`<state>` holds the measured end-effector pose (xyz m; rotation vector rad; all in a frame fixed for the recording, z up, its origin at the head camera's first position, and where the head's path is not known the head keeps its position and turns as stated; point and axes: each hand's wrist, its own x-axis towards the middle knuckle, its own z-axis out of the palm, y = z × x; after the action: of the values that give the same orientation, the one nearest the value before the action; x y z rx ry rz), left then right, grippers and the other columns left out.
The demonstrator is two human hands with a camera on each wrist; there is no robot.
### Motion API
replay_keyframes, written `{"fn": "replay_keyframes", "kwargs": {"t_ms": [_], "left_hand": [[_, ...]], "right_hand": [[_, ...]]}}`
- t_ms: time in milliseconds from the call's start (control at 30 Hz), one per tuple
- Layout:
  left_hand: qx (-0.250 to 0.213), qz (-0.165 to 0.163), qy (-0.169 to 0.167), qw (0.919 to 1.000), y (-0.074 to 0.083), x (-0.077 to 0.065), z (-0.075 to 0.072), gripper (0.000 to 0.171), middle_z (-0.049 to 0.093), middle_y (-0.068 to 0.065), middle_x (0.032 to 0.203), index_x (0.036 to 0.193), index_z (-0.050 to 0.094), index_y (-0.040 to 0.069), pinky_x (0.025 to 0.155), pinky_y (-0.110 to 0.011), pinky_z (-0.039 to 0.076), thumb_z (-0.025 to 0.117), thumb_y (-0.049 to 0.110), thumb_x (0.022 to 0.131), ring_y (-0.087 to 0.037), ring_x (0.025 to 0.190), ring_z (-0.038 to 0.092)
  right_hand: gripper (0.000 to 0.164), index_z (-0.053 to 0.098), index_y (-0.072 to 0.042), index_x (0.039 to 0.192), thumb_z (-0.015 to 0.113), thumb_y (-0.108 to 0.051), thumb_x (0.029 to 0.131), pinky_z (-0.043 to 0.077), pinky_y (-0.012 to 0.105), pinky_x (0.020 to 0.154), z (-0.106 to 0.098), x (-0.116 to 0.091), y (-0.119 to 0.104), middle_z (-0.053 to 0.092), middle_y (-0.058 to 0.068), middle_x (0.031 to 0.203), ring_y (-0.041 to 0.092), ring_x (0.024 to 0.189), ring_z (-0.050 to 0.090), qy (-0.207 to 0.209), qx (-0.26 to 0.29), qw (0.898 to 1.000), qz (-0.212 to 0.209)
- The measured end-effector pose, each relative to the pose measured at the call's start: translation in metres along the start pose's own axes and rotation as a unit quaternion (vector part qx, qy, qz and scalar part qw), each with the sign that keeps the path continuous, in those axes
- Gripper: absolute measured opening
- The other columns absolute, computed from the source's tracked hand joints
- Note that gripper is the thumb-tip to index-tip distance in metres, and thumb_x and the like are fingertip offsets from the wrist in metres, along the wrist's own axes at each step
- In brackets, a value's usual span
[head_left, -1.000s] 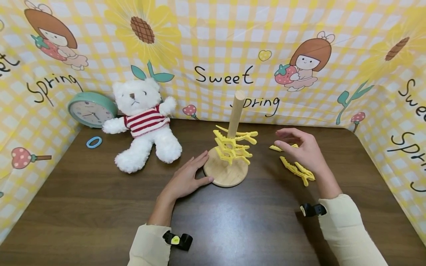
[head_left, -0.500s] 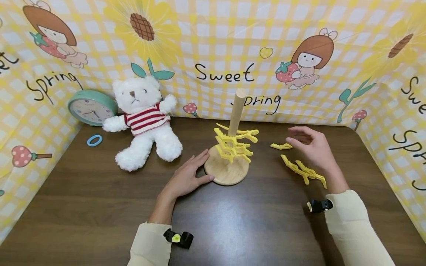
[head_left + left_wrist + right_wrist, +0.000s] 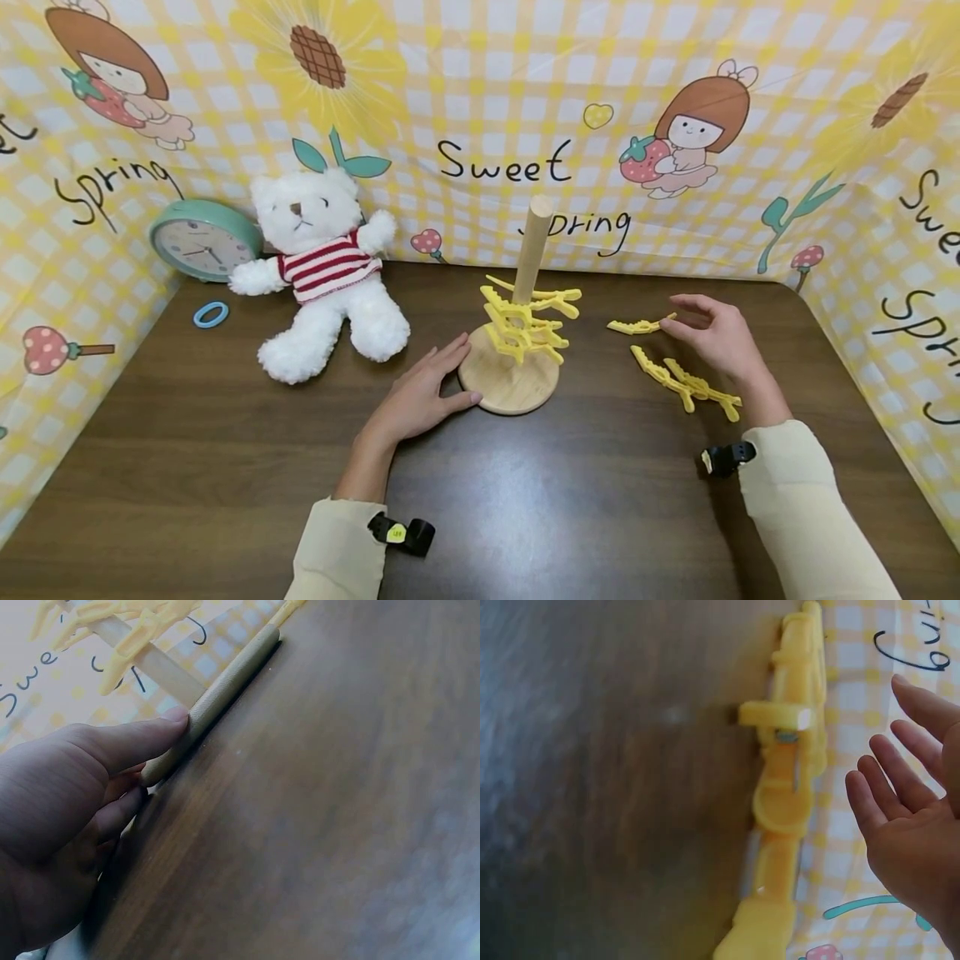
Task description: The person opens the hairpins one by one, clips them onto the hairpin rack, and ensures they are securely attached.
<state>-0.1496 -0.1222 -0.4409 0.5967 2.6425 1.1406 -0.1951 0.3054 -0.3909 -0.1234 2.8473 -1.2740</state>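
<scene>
My left hand rests against the left rim of a round wooden base, its fingers fairly straight along the edge. The left wrist view shows the thumb touching that rim. From the base rises a wooden post, with several yellow alligator hair clips stacked around its lower part. On the right, my right hand hovers with parted fingers by a loose yellow clip, whose right end the fingertips overlap. Two more clips lie nearer to me. The right wrist view shows nothing between the fingers.
A white teddy bear in a striped shirt sits at the back left. Beside it are a green round clock and a blue ring. Patterned cloth walls stand behind and beside the brown table.
My right hand has moved to the right, uncovering more of the loose clips. The left hand stays at the wooden base.
</scene>
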Motion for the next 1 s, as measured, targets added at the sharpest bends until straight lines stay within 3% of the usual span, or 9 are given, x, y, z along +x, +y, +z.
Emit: {"fn": "replay_keyframes", "kwargs": {"t_ms": [100,200,533,700,1000], "left_hand": [[-0.001,0.001,0.001,1.0,0.001,0.0,0.0,0.079,0.024,-0.001,0.166,0.158,0.035,0.007,0.125,-0.046,0.013,0.072,0.036,0.095,-0.027,0.153,0.017],[-0.002,0.003,0.001,1.0,0.001,-0.001,-0.001,0.078,0.024,-0.002,0.166,0.158,0.035,0.006,0.125,-0.044,0.012,0.072,0.035,0.096,-0.027,0.153,0.018],[0.0,0.001,-0.001,1.0,0.0,-0.001,-0.001,0.078,0.024,-0.002,0.166,0.158,0.034,0.006,0.125,-0.043,0.012,0.072,0.035,0.096,-0.026,0.153,0.018],[0.0,-0.001,0.0,1.0,0.0,-0.001,-0.001,0.078,0.024,-0.002,0.166,0.158,0.035,0.006,0.125,-0.044,0.012,0.072,0.035,0.096,-0.026,0.153,0.018],[0.001,-0.002,-0.001,1.0,0.001,-0.001,-0.001,0.078,0.024,-0.002,0.166,0.158,0.035,0.006,0.125,-0.046,0.013,0.072,0.036,0.095,-0.029,0.153,0.017]], "right_hand": [[0.056,0.05,0.007,0.144,0.067,-0.024,0.1,0.055,0.037,0.095,0.0,0.0,0.004,0.048,0.03,0.146,0.049,0.13,0.05,-0.01,-0.005,1.0,0.013],[0.06,0.047,0.007,0.147,0.067,-0.025,0.1,0.046,0.058,0.102,0.0,0.002,0.008,0.043,0.03,0.15,0.049,0.134,0.046,-0.023,-0.004,0.999,0.024],[0.067,0.039,0.008,0.151,0.066,-0.027,0.101,0.042,0.063,0.105,0.0,0.009,0.016,0.044,0.037,0.145,0.052,0.132,0.046,-0.071,-0.055,0.995,0.051],[0.061,0.043,0.007,0.149,0.066,-0.021,0.1,0.044,0.062,0.098,0.002,0.011,0.019,0.053,0.036,0.134,0.05,0.121,0.051,-0.066,-0.089,0.993,0.052],[0.051,0.051,0.009,0.142,0.067,-0.01,0.098,0.054,0.052,0.085,0.004,0.01,0.02,0.063,0.034,0.121,0.046,0.108,0.062,-0.057,-0.092,0.993,0.057]]}}
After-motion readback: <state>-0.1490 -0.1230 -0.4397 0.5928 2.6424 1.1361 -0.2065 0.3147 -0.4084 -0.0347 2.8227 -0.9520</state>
